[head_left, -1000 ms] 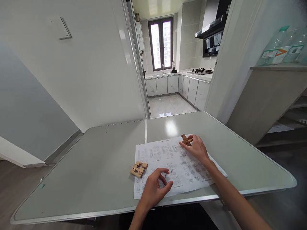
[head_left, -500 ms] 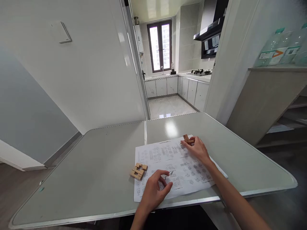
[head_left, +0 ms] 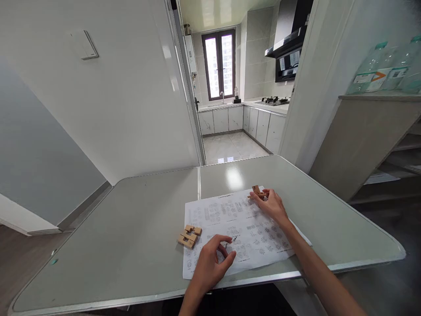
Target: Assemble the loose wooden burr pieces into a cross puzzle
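Observation:
A printed sheet [head_left: 210, 208] with rows of small diagrams lies on the table under both hands. My left hand [head_left: 213, 261] rests over its near edge, thumb and fingers curved apart with nothing between them. At the sheet's far right corner, the fingers of my right hand [head_left: 272, 205] are closed on a notched wooden puzzle piece [head_left: 255, 189]. Part of that wood is hidden behind the fingers, so I cannot tell whether it is one piece or two. Several more notched wooden puzzle pieces [head_left: 190, 237] lie side by side at the sheet's left edge.
The grey-green table [head_left: 138, 237] has a metal rim and a seam running away from me. A small green spot [head_left: 54, 262] shows near its left edge. Plastic bottles [head_left: 375, 68] stand on a shelf unit at the right. Beyond the table, a doorway opens onto a kitchen.
The view has shifted very slightly. Both hands and the wooden pieces keep nearly the same places on the sheet.

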Demonstrator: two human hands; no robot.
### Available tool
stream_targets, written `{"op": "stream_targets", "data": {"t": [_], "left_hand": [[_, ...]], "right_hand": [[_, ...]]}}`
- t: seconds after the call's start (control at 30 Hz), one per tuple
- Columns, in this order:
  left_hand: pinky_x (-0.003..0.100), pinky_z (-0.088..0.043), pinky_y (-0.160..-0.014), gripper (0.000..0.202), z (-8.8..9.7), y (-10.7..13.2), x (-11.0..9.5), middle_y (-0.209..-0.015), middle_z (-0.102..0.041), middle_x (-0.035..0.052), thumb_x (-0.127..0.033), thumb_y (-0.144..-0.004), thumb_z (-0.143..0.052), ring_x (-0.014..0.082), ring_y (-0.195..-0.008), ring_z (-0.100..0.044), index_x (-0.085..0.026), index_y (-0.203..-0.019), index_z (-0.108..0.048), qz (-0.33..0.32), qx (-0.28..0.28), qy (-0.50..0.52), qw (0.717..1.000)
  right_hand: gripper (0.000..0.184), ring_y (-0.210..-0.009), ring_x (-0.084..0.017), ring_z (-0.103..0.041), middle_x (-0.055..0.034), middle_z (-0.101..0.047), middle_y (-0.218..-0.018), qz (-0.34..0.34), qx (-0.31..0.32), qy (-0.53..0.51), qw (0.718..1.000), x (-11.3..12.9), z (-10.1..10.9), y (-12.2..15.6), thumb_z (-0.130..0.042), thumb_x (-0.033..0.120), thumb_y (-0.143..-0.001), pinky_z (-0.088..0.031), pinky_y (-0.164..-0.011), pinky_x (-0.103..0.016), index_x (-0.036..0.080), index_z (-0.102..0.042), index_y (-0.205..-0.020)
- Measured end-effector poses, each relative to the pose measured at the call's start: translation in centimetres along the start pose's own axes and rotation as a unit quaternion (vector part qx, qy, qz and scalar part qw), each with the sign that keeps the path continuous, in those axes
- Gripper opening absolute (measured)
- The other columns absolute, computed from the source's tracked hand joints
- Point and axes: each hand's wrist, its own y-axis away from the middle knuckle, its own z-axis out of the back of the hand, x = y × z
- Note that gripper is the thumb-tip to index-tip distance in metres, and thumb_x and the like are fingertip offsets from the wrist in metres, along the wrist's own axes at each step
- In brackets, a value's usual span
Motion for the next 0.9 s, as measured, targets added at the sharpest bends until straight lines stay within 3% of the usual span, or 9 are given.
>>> {"op": "stream_targets", "data": {"t": [0.17,0.33,0.47,0.6,0.7,0.77,0.9], "left_hand": [[0.027,-0.046,-0.064,0.03,0.0,0.0,0.2,-0.093,-0.073,0.0015,-0.043,-0.093,-0.064,0.0165,-0.071,-0.062,-0.027,-0.118,-0.067,0.002,-0.003,-0.004,1.0],[0.026,-0.047,-0.063,0.028,0.1,0.0,0.0,-0.107,-0.073,0.004,-0.042,-0.094,-0.063,0.0172,-0.079,-0.066,-0.026,-0.116,-0.067,-0.012,-0.012,0.01,1.0],[0.026,-0.048,-0.062,0.027,-0.1,-0.1,0.0,-0.102,-0.073,0.0034,-0.043,-0.096,-0.062,0.0165,-0.074,-0.065,-0.026,-0.116,-0.068,-0.016,-0.022,0.002,1.0],[0.027,-0.053,-0.064,0.024,0.0,0.0,0.1,-0.108,-0.072,0.0054,-0.041,-0.099,-0.057,0.0182,-0.08,-0.067,-0.026,-0.115,-0.067,-0.047,-0.035,-0.01,0.998],[0.037,-0.056,-0.089,0.02,0.7,0.2,0.7,-0.112,-0.072,0.0067,-0.035,-0.1,-0.057,0.0238,-0.101,-0.067,-0.027,-0.115,-0.067,-0.099,-0.093,-0.086,0.987],[0.047,-0.047,-0.107,0.022,1.4,0.3,1.5,-0.122,-0.069,0.0077,-0.032,-0.098,-0.059,0.0287,-0.121,-0.06,-0.028,-0.118,-0.067,-0.125,-0.155,-0.161,0.967],[0.056,-0.039,-0.114,0.038,3.2,0.4,4.0,-0.143,-0.056,0.011,-0.036,-0.095,-0.062,0.0351,-0.139,-0.044,-0.027,-0.131,-0.059,-0.083,-0.259,-0.263,0.926]], "right_hand": [[0.06,-0.126,-0.039,-0.053,-0.0189,-0.06,-0.13,0.076,-0.07,-0.021,0.994,0.7,0.5,3.5,-0.06,0.069,-0.085,-0.044,-0.103,-0.05,0.02,-0.054,-0.12],[0.042,-0.129,-0.035,-0.052,-0.0138,-0.059,-0.132,0.166,-0.091,-0.056,0.98,1.0,0.8,10.1,-0.055,0.054,-0.093,-0.044,-0.107,-0.051,0.026,-0.053,-0.124],[0.037,-0.12,-0.034,-0.06,-0.0103,-0.063,-0.131,0.153,-0.043,-0.086,0.983,1.0,0.6,14.0,-0.052,0.049,-0.096,-0.053,-0.095,-0.049,0.029,-0.054,-0.127],[0.028,-0.104,-0.029,-0.067,-0.0077,-0.068,-0.122,0.167,0.031,-0.102,0.98,0.7,-0.1,15.5,-0.052,0.046,-0.097,-0.057,-0.084,-0.043,0.028,-0.061,-0.117],[0.026,-0.098,-0.028,-0.069,-0.0078,-0.071,-0.116,0.175,0.053,-0.112,0.977,0.4,-0.5,15.7,-0.052,0.045,-0.098,-0.057,-0.086,-0.042,0.027,-0.063,-0.112],[0.026,-0.094,-0.028,-0.069,-0.0081,-0.072,-0.114,0.17,0.057,-0.116,0.977,0.1,-0.7,15.8,-0.052,0.045,-0.098,-0.057,-0.084,-0.042,0.027,-0.064,-0.111],[0.025,-0.091,-0.027,-0.069,-0.0078,-0.073,-0.113,0.159,0.068,-0.117,0.978,0.1,-0.7,15.8,-0.05,0.044,-0.098,-0.057,-0.078,-0.041,0.027,-0.064,-0.11]]}}
